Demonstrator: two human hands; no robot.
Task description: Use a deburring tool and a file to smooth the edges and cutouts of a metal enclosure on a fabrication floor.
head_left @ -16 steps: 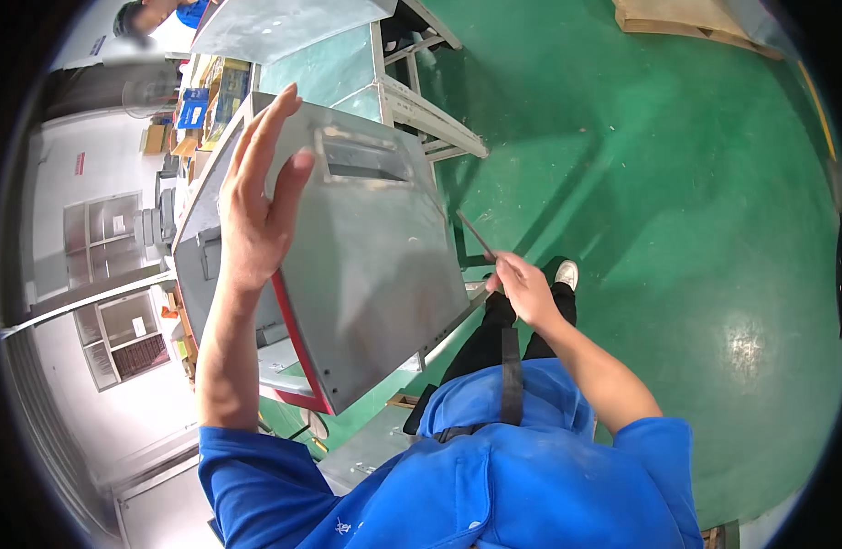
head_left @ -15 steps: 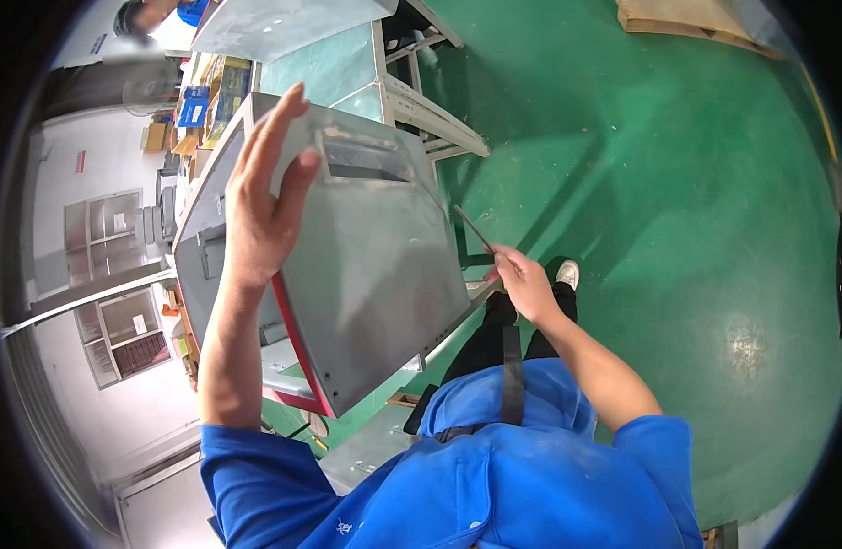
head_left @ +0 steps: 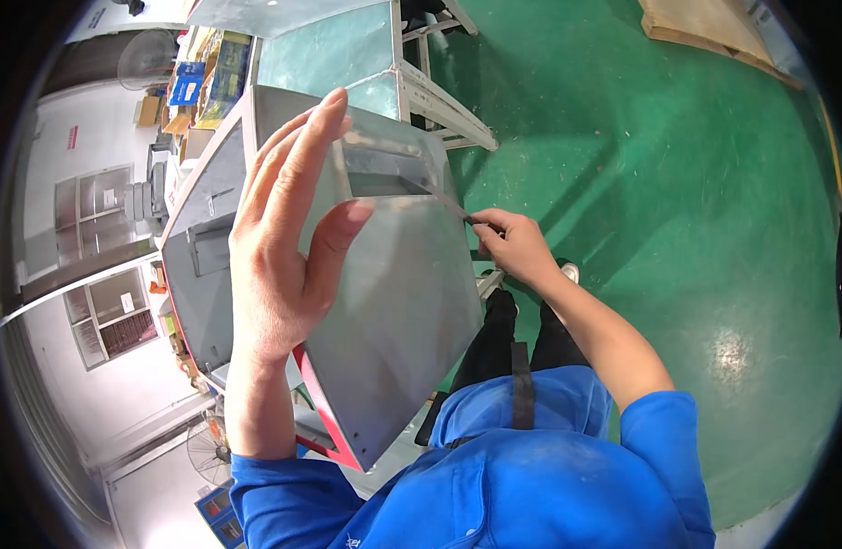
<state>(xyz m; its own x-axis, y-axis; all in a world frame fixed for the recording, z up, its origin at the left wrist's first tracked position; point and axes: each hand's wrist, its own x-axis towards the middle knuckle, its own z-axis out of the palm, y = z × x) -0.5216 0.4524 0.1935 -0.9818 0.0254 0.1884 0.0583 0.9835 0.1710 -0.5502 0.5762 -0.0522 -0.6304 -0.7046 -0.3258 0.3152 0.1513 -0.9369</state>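
Note:
A grey sheet-metal cabinet (head_left: pixel 394 297) with a red edge at its near end stands tilted in view in front of me. Its upper face has a rectangular cutout (head_left: pixel 389 185). My left hand (head_left: pixel 284 247) is raised beside the cutout, fingers stretched and thumb apart, holding nothing; whether it touches the cabinet I cannot tell. At the cabinet's right edge, my right hand (head_left: pixel 517 242) is closed on a thin file-like tool (head_left: pixel 454 207). The tool points up and left, its far end by the cutout's right corner.
A worktable with a pale top (head_left: pixel 329 59) and white legs stands beyond the cabinet. Boxes (head_left: pixel 188 87) line the left side, near a standing fan (head_left: pixel 208 448). At the far right, a wooden pallet (head_left: pixel 714 41) lies on the green floor (head_left: pixel 677 229).
My right hand has moved up and left, bringing the tool from beside the cabinet to the cutout's corner. My left hand looks larger and sits slightly further right. The person at the far left has left view.

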